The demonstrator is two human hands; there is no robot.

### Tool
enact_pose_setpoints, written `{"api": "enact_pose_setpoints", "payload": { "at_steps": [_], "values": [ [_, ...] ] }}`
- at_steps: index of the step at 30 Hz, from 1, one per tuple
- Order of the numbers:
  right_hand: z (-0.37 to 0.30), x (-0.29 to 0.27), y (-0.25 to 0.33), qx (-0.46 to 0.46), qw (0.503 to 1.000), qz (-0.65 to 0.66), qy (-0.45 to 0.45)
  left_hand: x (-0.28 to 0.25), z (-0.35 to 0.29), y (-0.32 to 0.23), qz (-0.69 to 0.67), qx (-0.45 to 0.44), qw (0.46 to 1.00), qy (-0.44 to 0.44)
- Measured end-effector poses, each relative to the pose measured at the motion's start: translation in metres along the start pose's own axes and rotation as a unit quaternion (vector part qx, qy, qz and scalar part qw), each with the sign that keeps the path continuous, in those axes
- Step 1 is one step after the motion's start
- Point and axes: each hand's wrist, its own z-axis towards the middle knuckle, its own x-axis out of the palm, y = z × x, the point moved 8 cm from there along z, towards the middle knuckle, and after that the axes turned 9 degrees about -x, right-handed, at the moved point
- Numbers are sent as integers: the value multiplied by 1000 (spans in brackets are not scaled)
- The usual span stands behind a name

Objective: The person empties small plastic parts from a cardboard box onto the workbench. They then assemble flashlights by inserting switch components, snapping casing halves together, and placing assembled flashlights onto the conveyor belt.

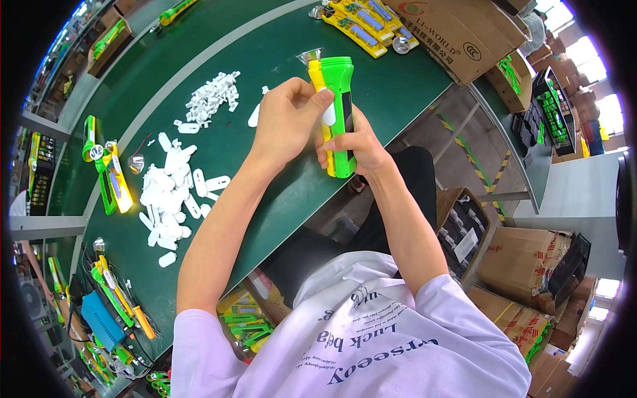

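Both hands hold a flashlight point(344, 93) upright over the table's near edge. One half of its casing is green; the other is yellow. A clear reflector point(310, 56) sticks out at the top of the yellow side. With its thumb bent, my left hand point(286, 123) is closed on a white oval piece point(328, 114), against the flashlight's side. Its other fingertips are partly hidden. My right hand point(361, 142) wraps round the lower body, fingers across the front.
Loose white oval pieces point(166, 189) and small white parts point(213, 98) lie in heaps on the green table point(265, 205). Open flashlight casings point(109, 174) rest at the left, others point(365, 23) at the far edge beside a cardboard box point(458, 36). A blue device point(103, 322) stands lower left.
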Motion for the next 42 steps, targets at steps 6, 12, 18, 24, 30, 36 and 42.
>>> {"api": "enact_pose_setpoints", "payload": {
  "at_steps": [6, 12, 18, 24, 30, 36, 42],
  "values": [
    [1, 0, 1, -17, 1000, 8, 6, 0, 3, 2, 13, 19, 1000, -2],
    [0, 1, 5, -11, 999, -21, -22, 3, -2, -9, 18, -31, 999, 25],
    [3, 6, 5, -10, 999, -36, -13, -7, 5, 4, 49, -35, 998, 10],
    [3, 12, 15, -72, 972, -210, -74, -20, 9, 5, 45, -35, 998, -32],
    [-1, 14, 25, -88, 945, -300, -97, -16, 2, -16, 105, 2, 994, -10],
    [-5, 13, 24, -110, 924, -354, -97, -11, -7, -23, 16, 33, 999, -23],
    [-9, 15, 30, -168, 892, -404, -113, -12, -9, -25, 6, 34, 999, -23]
  ]
}}
